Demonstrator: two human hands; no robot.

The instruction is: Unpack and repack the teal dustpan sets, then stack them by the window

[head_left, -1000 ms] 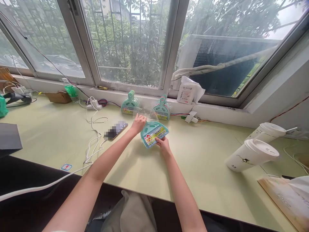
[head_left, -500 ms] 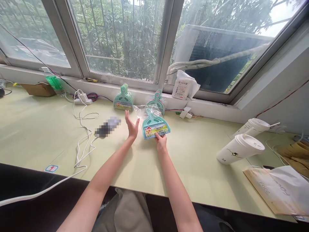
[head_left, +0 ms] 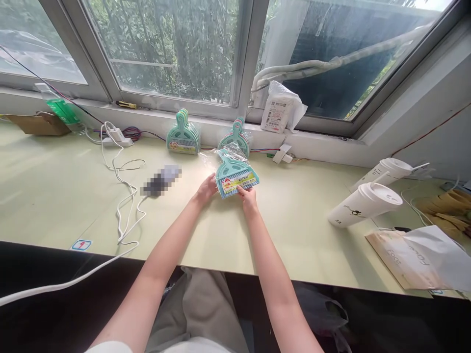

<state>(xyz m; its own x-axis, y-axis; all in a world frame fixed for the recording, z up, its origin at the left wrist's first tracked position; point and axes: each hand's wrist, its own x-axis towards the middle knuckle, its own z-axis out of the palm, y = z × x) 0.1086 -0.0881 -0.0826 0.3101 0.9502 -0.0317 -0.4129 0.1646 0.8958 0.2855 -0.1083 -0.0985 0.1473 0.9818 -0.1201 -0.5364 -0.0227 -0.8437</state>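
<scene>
Left hand [head_left: 207, 189] closer, dustpan [head_left: 235, 172] beside it

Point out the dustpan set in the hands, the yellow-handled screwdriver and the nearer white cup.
Dustpan set [head_left: 238, 182]: head view, on its printed label.
Yellow-handled screwdriver [head_left: 127, 104]: head view, on its handle.
Nearer white cup [head_left: 362, 207]: head view, on its side wall.

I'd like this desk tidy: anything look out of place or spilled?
The white cable straggles in loops across the desk and over its front edge, which looks untidy. The packaged brush set is tilted, but the right hand holds it. No spill shows.
</scene>
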